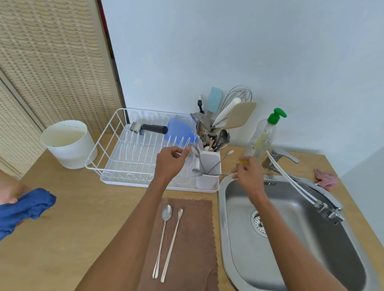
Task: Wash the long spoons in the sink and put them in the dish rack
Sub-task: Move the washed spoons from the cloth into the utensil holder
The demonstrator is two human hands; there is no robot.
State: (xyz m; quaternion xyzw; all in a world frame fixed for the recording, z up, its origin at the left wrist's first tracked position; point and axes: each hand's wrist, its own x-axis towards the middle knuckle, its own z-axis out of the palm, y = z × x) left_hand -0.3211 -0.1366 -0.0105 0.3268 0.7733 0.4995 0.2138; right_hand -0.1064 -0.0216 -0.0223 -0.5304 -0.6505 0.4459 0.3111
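Right grip (pixel 249 173) on long spoon (pixel 197 172)

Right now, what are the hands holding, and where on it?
The right hand pinches a spoon by its handle end. The left hand seems to pinch a second spoon by its bowl, handle down in the caddy.

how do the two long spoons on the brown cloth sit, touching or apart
Apart. The head view shows the large-bowled spoon and the small-bowled spoon side by side on the brown cloth, with cloth visible between them along their whole length.
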